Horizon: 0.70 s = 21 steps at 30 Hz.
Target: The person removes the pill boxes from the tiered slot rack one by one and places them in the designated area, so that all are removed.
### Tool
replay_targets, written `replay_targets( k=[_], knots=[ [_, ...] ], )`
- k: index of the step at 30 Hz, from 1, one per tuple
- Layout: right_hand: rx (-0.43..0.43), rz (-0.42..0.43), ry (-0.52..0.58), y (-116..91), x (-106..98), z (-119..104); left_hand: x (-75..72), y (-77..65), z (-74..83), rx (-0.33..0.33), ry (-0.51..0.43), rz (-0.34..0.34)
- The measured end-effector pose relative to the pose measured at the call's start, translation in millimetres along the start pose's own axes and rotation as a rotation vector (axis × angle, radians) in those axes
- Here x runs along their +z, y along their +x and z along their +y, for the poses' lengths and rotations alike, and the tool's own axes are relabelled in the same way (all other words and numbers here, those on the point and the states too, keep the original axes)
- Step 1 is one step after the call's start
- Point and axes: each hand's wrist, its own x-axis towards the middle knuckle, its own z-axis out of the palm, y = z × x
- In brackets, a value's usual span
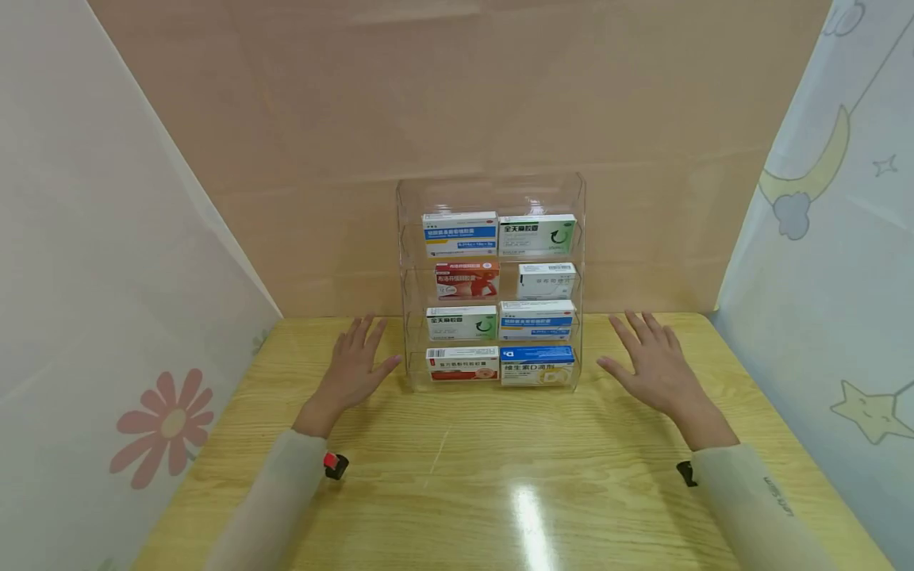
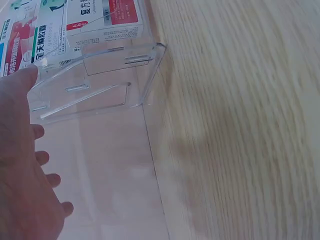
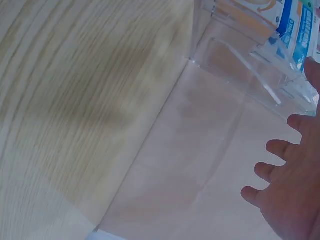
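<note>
A clear tiered display rack (image 1: 493, 194) stands upright at the back of the table, with medicine boxes in pairs on its tiers. On the lowest tier are a white and red box (image 1: 462, 365) and a blue and white vitamin D box (image 1: 537, 367). A red box (image 1: 467, 280) sits higher on the left, a white and green box (image 1: 537, 235) at the upper right. My left hand (image 1: 353, 369) is beside the rack's left side, fingers spread, holding nothing. To the right of the rack, my right hand (image 1: 653, 365) is likewise spread and holds nothing.
The wooden table (image 1: 471, 460) runs back to a tan backdrop (image 1: 493, 103). A pale panel with a flower print (image 1: 171, 424) bounds the left side, and one with moon and star prints (image 1: 867, 408) bounds the right. Each wrist bears a small dark device (image 1: 336, 466).
</note>
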Motion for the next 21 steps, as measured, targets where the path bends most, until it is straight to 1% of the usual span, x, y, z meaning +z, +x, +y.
replay_targets(
  k=[3,6,10,13,17,21],
  knots=[
    [-0.029,0.028,0.013,1.3,-0.6,-6.7,0.5,3.3,2.5,0.036,-0.017,0.036],
    [-0.076,0.080,0.025,1.8,-1.3,-12.6,1.1,6.8,5.4,0.064,-0.032,0.064],
    [-0.134,0.150,0.049,1.6,-0.2,-18.0,2.9,10.7,10.1,0.042,-0.088,0.069],
    [-0.168,0.190,0.089,1.0,2.4,-21.3,2.7,14.0,15.2,0.014,-0.182,0.068],
    [-0.203,0.233,0.162,2.0,5.2,-27.9,2.4,20.7,22.9,-0.002,-0.349,0.086],
    [-0.216,0.237,0.241,5.9,5.1,-37.2,5.7,29.1,28.0,-0.040,-0.510,0.120]
  ],
)
